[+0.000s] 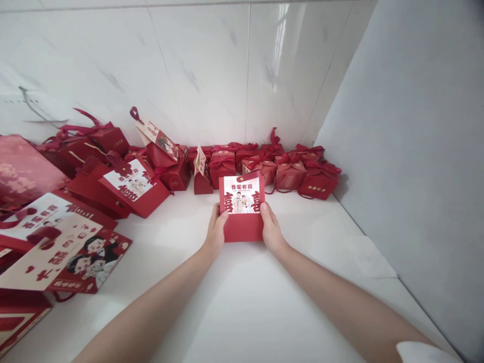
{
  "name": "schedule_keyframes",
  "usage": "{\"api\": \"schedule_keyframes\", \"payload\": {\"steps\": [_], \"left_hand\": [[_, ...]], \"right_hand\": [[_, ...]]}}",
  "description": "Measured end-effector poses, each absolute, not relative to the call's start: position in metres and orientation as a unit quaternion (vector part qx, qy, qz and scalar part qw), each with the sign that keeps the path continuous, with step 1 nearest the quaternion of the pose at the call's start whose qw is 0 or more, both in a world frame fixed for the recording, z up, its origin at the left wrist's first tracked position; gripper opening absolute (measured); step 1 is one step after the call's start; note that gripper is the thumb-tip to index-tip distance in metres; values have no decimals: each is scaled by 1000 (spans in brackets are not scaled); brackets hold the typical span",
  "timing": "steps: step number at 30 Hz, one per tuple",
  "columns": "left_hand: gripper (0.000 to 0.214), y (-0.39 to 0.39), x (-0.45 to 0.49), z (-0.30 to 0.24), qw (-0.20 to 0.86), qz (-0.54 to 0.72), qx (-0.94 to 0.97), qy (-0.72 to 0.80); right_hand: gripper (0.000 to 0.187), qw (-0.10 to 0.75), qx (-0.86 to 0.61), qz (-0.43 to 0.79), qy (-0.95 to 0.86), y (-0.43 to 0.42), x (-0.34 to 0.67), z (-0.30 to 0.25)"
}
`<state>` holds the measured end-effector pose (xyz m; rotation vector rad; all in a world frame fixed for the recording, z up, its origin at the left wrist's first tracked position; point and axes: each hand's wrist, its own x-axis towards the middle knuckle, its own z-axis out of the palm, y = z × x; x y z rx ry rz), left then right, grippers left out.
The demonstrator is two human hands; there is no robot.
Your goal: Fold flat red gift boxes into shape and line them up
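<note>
A red wedding gift box (pixel 243 227) is held between my two hands above the white tabletop (pixel 242 292). Its white upper panel carries a printed bride and groom and red characters, and faces me. My left hand (pixel 217 227) grips the left side, with the thumb on the front. On the opposite side my right hand (pixel 270 227) has its thumb along the front edge; the other fingers of both hands are mostly hidden behind. Just behind it, a small tent-shaped box (pixel 203 174) stands beside a red ribboned box (pixel 222 169).
More red boxes with ribbons (pixel 289 171) line the tiled wall (pixel 204 65) at the back. At left lies a pile of larger boxes and bags, including a couple-printed box (pixel 91 259) and a tilted bride-and-groom box (pixel 138 186). A grey wall (pixel 419 141) bounds the right side.
</note>
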<state>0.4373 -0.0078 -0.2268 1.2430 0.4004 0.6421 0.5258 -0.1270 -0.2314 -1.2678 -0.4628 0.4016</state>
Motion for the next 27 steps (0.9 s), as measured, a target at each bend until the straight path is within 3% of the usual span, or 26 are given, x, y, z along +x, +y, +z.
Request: {"api": "schedule_keyframes", "payload": {"steps": [9, 16, 21, 27], "left_hand": [[48, -15, 434, -218, 749, 291, 566, 187], [55, -6, 439, -223, 776, 331, 484, 232], [58, 7, 443, -231, 776, 347, 476, 224], [53, 5, 443, -233, 729, 361, 545, 204]], "right_hand": [[56, 761, -586, 185, -207, -127, 526, -232], [59, 801, -507, 236, -214, -126, 528, -239], [50, 745, -548, 253, -283, -128, 523, -237], [46, 712, -588, 159, -350, -129, 518, -238]]}}
